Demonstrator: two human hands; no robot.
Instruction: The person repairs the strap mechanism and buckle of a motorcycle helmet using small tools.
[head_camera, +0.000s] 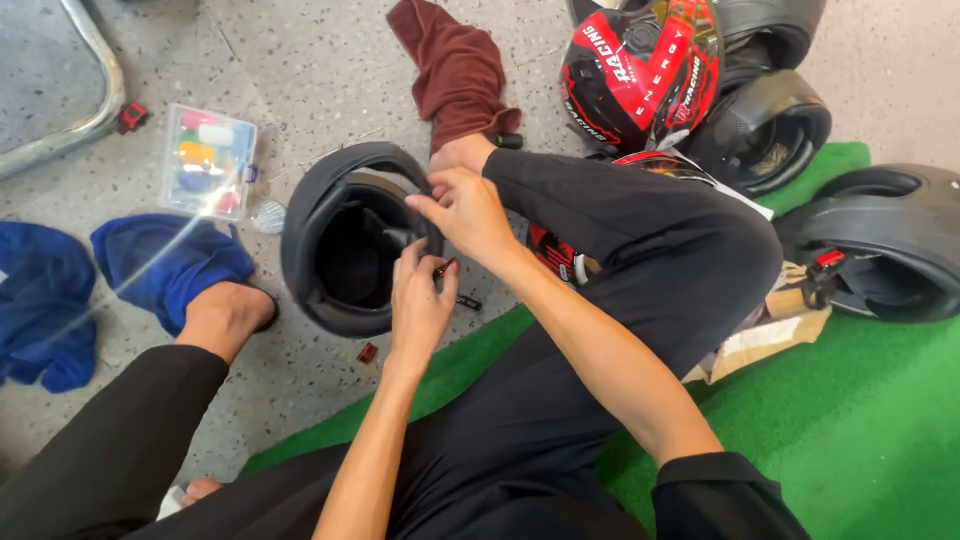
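While we sit cross-legged: black helmet shell (340, 235) lies on the floor, just beyond our fingers.
Look: matte black, dark padded hollow.
Left hand (420, 300): pinching a small dark part (444, 268).
Right hand (468, 208): fingers gripping the shell's rim.
Hidden: part too small to identify.
Facing: opening turned up towards us; long axis unclear.

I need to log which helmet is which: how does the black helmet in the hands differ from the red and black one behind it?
The black helmet is plain matte; the red and black helmet is glossy with printed graphics. The black helmet lies opening-up, dark lining showing; the red one shows its outer shell. The right hand grips the black helmet's rim and the left hand is at it; nobody touches the red one. Both lie on the speckled floor.
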